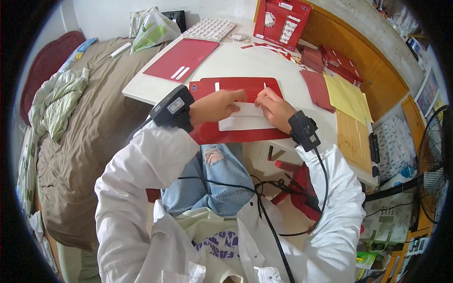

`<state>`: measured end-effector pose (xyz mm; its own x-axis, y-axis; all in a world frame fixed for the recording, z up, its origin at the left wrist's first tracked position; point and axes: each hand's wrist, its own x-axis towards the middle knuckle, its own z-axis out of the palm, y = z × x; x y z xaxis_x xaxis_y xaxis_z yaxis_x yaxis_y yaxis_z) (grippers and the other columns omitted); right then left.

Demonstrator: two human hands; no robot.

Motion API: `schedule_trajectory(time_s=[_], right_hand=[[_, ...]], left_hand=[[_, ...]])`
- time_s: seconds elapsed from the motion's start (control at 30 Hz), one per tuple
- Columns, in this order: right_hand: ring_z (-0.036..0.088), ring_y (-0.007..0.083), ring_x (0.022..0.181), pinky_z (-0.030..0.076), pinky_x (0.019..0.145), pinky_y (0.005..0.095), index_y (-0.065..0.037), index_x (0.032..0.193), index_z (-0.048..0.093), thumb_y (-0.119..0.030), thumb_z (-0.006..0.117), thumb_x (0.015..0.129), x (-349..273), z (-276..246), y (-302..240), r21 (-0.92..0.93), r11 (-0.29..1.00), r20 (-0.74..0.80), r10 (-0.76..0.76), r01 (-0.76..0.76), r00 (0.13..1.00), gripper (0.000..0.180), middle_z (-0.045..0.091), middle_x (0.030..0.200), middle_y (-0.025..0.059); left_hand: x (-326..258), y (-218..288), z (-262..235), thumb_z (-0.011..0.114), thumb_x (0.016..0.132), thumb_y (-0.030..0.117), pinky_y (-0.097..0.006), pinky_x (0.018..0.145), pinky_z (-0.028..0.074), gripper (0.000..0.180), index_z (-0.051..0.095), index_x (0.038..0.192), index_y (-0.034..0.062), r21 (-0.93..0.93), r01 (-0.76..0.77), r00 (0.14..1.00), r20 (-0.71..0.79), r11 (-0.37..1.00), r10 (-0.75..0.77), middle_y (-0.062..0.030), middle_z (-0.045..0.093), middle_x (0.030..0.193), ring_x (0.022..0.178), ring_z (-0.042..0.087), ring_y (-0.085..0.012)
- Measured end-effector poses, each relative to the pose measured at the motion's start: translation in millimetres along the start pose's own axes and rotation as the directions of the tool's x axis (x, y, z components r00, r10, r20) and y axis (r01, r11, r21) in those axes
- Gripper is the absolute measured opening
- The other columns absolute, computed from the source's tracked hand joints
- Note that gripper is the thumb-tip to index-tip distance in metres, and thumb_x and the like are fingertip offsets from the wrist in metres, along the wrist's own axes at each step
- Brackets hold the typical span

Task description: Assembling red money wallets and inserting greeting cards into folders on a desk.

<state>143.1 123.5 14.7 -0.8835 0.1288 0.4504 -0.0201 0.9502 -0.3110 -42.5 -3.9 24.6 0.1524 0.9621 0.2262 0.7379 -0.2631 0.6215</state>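
Left hand [216,106] and right hand [275,108] both press flat, fingers spread, on a white paper panel [245,119], likely pinning it square onto the red card sheet [236,134] at the white table's [245,61] near edge. Yellow sheets [347,96] lie right.

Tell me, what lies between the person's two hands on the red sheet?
In the head view, a white paper piece spans the gap between the left hand and right hand, lying on the red sheet.

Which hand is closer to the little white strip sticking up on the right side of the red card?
Right. The right hand lies beside the white strip; the left hand presses the white paper farther away.
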Motion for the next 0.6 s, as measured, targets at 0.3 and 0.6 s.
schedule_trajectory(time_s=[0.3,0.6], right_hand=[[0.052,0.0286,0.091,0.045,0.079,0.0355,-0.003,0.098,0.06,0.002,0.053,0.073,-16.9,6.1,-14.6,-0.257,0.966,0.117,0.035,-0.003,0.992,0.026,0.05,0.099,0.0094],[0.048,0.0279,0.103,0.045,0.086,0.0352,0.003,0.114,0.052,-0.025,0.056,0.081,-28.7,-0.9,-40.0,-0.325,0.945,0.137,0.003,0.042,0.991,0.043,0.049,0.108,0.0127]], left_hand=[[-12.1,-5.2,23.0,0.056,0.077,0.014,-0.035,0.078,0.046,0.028,0.062,0.104,0.0096,0.609,-0.309,0.928,0.026,0.73,0.371,-0.0074,0.05,0.095,0.092,0.052,-0.0233],[-28.2,17.0,30.3,0.053,0.075,0.015,-0.038,0.08,0.047,0.041,0.054,0.113,-0.0014,0.537,-0.188,0.977,0.017,0.822,0.212,-0.0139,0.049,0.1,0.093,0.051,-0.0283]])
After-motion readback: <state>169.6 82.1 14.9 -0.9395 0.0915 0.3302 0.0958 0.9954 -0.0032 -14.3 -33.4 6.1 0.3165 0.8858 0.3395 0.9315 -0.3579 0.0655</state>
